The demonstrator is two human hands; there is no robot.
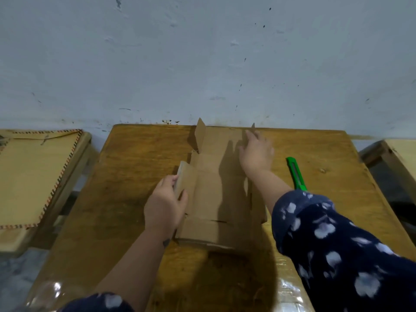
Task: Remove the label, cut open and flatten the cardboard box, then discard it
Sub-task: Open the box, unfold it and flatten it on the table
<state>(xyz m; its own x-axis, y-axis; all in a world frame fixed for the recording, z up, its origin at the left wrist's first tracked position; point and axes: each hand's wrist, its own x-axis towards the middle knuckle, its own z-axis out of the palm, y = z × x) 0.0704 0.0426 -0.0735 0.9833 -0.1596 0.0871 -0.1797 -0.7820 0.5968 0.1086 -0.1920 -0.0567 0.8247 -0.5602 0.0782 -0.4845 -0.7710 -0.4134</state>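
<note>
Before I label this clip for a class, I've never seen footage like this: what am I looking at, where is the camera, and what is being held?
There is no machine here. A person wears one wide-angle camera on the head, looking forward and down at their own bare hands. They work at a wooden table against a pale wall. On it lies a cardboard box, already cut open and spread mostly flat, with a few flaps standing up. The left hand has a grip on a flap at the box's left edge. The right hand reaches to a far flap with fingers open, touching it. A green utility knife lies on the table to the right, untouched. No label shows.
</note>
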